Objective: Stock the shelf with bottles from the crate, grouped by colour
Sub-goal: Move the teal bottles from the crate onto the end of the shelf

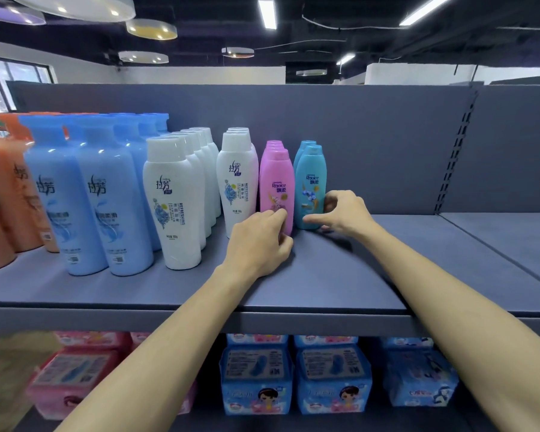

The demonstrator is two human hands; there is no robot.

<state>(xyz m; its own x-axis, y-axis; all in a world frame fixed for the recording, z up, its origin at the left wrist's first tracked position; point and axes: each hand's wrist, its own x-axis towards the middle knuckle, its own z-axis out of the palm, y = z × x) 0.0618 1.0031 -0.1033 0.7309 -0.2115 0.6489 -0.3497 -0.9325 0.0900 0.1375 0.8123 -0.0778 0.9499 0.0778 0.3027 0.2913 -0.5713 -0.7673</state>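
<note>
Grey store shelf [340,275] in front of me, dark ceiling with strip lights above. Bottles stand upright on it in colour rows running front to back: orange bottles [3,194] far left, then light blue bottles [85,194] in two rows, white bottles [175,201] in one row, a second short row of white bottles [236,182], then pink Rejoice bottles [277,185], then teal Rejoice bottles [310,185] at the right end. Pink and teal rows stand just beside each other, nearly touching.

My left hand [259,241] is at the foot of the front pink bottle, fingers curled against its lower front, thumb side toward the white row; grip looks closed on that bottle. My right hand [343,213] is at the front teal bottle: fingers curled round its right side, thumb stretched out low across its front near the base, so that grip pinches the bottle. Both bottles stand on the shelf, upright.

Right part of the shelf is bare board. Crate not in view. Lower shelf holds pink packs [75,375] on the left and blue packs [293,378] in the middle and right.
</note>
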